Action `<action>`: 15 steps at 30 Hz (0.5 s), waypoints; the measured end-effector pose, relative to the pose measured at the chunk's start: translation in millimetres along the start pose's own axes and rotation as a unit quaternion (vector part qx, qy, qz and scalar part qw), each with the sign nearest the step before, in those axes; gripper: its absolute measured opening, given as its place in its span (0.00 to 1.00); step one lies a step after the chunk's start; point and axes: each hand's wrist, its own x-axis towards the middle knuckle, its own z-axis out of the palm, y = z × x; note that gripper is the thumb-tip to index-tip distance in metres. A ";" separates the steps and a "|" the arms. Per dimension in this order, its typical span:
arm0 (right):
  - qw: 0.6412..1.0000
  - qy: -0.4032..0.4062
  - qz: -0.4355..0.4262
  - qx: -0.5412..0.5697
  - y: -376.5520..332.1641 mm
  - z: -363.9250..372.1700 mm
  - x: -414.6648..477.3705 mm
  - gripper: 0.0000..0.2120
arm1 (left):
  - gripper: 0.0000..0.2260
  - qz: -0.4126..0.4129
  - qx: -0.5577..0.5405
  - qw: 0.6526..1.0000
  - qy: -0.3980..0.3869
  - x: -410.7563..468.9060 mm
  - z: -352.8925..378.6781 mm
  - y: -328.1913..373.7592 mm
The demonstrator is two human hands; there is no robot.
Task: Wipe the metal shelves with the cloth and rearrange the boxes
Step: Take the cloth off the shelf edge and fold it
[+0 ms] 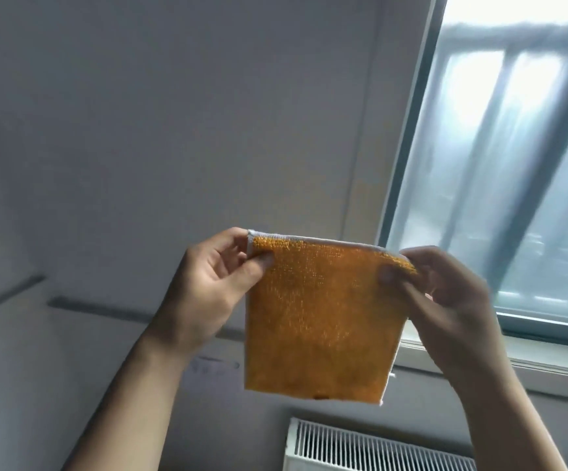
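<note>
Facing a grey wall (140, 130), the view takes in a window (513, 164) at right and a white radiator (360, 447) below. An orange cloth (320, 321) hangs flat in mid-air before them. The left hand (208, 287) pinches its upper left corner; the right hand (445, 300), slightly blurred, pinches its upper right corner.

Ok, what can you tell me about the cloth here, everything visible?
The cloth is orange, roughly square, with a nubby, terry-like face and a white border showing along its top and right edges. It hangs flat in the air: the left hand pinches its top left corner, the right hand its top right. A small dark spot marks the bottom edge.
</note>
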 end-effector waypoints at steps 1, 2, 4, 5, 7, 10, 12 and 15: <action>1.000 0.007 0.007 0.005 5.7 -11.4 -0.9 0.02 | 0.06 -0.002 -0.010 1.000 -0.012 6.3 13.0 -6.0; 1.000 0.013 0.011 0.006 11.9 -22.3 -1.4 0.03 | 0.06 -0.005 -0.018 1.000 -0.022 11.9 25.2 -11.3; 1.000 0.020 0.016 0.009 25.1 -40.6 -0.4 0.03 | 0.06 -0.009 -0.033 0.999 -0.032 20.9 45.2 -22.5; 1.000 0.021 0.020 0.011 32.0 -48.3 0.5 0.02 | 0.06 -0.010 -0.038 0.999 -0.035 24.3 54.4 -29.2; 0.999 0.019 0.028 0.011 46.3 -60.2 1.0 0.02 | 0.06 -0.019 -0.048 0.998 -0.035 26.3 68.5 -42.3; 0.999 0.005 0.054 0.001 74.3 -75.3 -1.8 0.04 | 0.06 -0.050 -0.043 0.997 -0.035 24.7 85.8 -67.4; 0.996 -0.011 0.085 -0.006 97.0 -83.1 -7.5 0.06 | 0.07 -0.083 -0.036 0.995 -0.041 20.1 94.3 -87.5; 0.989 -0.048 0.141 -0.013 136.0 -90.2 -23.1 0.06 | 0.07 -0.146 -0.024 0.988 -0.036 7.6 105.6 -124.9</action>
